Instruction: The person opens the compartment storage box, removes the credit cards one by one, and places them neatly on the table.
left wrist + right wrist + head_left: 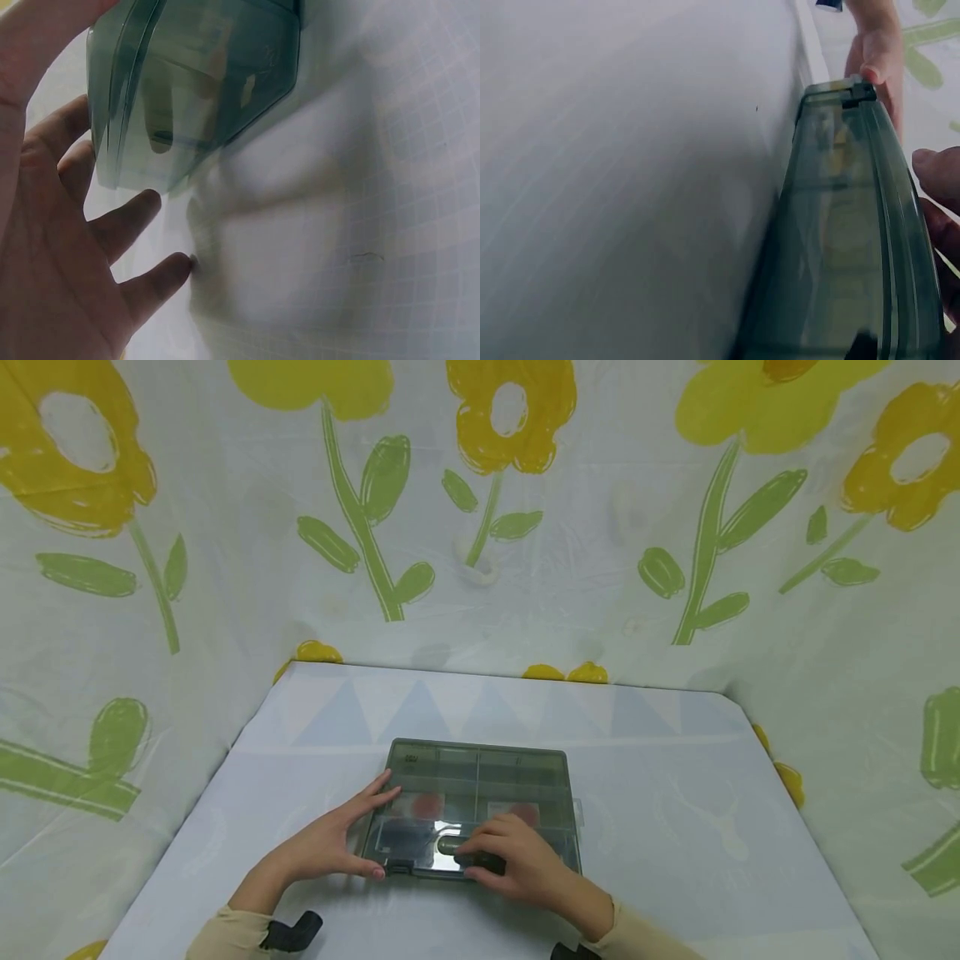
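A translucent dark green compartment box (450,777) lies flat on the table with its lid down. Through the lid show two pale squares, each bearing a reddish round shape (427,806). My left hand (330,843) spans the box's left side with straight, spread fingers; its thumb lies by the front-left latch (859,94). In the left wrist view those fingers (124,225) fan out beside the box wall. Over the front of the lid is my right hand (521,864), thumb and fingers apart with a dark patch between them. In the right wrist view its fingertips (934,176) are beside the lid edge.
The box stands on a white table (660,860) with pale blue triangles along its back. Flower-printed cloth (570,585) closes off the back and sides. Glare shines on the lid's front part. A clear tab (578,812) sticks out at the box's right side.
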The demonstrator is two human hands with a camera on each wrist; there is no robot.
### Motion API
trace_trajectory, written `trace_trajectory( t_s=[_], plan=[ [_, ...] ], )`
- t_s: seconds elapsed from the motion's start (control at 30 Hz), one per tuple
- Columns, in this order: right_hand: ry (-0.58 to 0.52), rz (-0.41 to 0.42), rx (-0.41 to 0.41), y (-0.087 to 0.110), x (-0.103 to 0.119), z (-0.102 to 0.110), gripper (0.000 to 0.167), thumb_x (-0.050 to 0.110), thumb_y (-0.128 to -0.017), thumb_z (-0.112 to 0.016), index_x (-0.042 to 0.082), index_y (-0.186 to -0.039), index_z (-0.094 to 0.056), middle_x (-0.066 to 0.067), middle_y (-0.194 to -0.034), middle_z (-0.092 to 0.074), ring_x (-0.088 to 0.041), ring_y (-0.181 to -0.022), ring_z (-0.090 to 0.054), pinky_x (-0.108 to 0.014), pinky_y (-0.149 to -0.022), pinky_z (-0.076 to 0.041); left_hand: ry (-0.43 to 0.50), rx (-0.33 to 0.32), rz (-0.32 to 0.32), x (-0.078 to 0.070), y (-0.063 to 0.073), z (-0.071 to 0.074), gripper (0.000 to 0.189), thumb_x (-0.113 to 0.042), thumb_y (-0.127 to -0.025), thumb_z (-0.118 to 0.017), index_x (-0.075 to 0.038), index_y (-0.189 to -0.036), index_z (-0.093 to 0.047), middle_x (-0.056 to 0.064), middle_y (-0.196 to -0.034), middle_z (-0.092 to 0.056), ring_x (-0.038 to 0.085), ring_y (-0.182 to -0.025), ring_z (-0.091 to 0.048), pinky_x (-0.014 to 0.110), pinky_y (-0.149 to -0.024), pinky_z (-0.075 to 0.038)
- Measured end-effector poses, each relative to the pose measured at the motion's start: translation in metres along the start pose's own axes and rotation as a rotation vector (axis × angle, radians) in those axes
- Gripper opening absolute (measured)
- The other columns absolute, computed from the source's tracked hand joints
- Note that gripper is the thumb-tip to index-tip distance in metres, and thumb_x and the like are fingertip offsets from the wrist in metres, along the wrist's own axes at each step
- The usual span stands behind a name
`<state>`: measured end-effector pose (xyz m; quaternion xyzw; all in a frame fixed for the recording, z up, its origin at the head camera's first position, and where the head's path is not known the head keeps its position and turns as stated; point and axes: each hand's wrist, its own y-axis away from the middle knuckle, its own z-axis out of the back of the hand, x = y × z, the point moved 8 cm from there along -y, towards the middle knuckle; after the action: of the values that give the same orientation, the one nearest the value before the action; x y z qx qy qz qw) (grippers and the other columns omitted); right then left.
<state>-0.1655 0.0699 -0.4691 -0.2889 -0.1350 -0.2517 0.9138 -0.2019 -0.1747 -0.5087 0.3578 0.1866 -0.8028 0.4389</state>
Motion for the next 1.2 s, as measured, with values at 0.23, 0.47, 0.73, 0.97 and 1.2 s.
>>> trace_trajectory(
  t_s=[0.23,0.47,0.73,0.97,1.2],
  plan=[
    [-0.01,0.063,0.006,-0.017,0.009,-0.011,0.026,0.023,-0.09,-0.08,0.022,-0.115,-0.073,0.009,-0.105,-0.069,-0.008,-0.095,-0.062,-0.022,-0.083,-0.053,0.022,0.005,0.0,0.0,-0.001,-0.001,0.109,-0.05,-0.072,-0.09,-0.024,-0.161,-0.033,0.005,-0.171,-0.009,0.047,-0.15,-0.023,0.073,-0.106,-0.039],
    [-0.06,0.048,0.057,-0.031,0.015,-0.025,0.023,0.023,-0.094,-0.076,0.019,-0.117,-0.073,0.007,-0.11,-0.069,-0.009,-0.099,-0.061,-0.02,-0.087,-0.052,0.042,0.013,-0.006,0.002,-0.001,-0.001,0.109,-0.05,-0.073,-0.09,-0.025,-0.161,-0.032,0.006,-0.171,-0.008,0.047,-0.15,-0.021,0.073,-0.106,-0.039],
    [-0.045,0.086,0.092,-0.047,0.027,-0.038,0.02,0.019,-0.093,-0.077,0.019,-0.113,-0.074,0.005,-0.105,-0.068,-0.009,-0.095,-0.059,-0.019,-0.089,-0.049,0.058,0.016,-0.034,0.001,0.001,0.0,0.108,-0.045,-0.074,-0.091,-0.023,-0.162,-0.031,0.008,-0.171,-0.007,0.049,-0.149,-0.02,0.074,-0.103,-0.041],
    [0.0,0.152,0.087,-0.057,0.037,-0.048,0.025,0.018,-0.089,-0.081,0.018,-0.113,-0.075,0.005,-0.105,-0.069,-0.007,-0.097,-0.061,-0.018,-0.097,-0.047,0.091,0.033,-0.043,0.001,0.002,0.001,0.108,-0.041,-0.075,-0.091,-0.022,-0.162,-0.03,0.008,-0.171,-0.005,0.05,-0.15,-0.018,0.076,-0.102,-0.039],
    [-0.032,0.151,0.079,-0.06,0.043,-0.052,0.024,0.013,-0.088,-0.081,0.018,-0.112,-0.077,0.007,-0.103,-0.072,-0.008,-0.094,-0.059,-0.018,-0.097,-0.047,0.079,0.038,-0.054,0.0,0.001,0.001,0.109,-0.039,-0.074,-0.092,-0.022,-0.162,-0.03,0.008,-0.171,-0.005,0.049,-0.15,-0.018,0.073,-0.103,-0.04]
  ],
)
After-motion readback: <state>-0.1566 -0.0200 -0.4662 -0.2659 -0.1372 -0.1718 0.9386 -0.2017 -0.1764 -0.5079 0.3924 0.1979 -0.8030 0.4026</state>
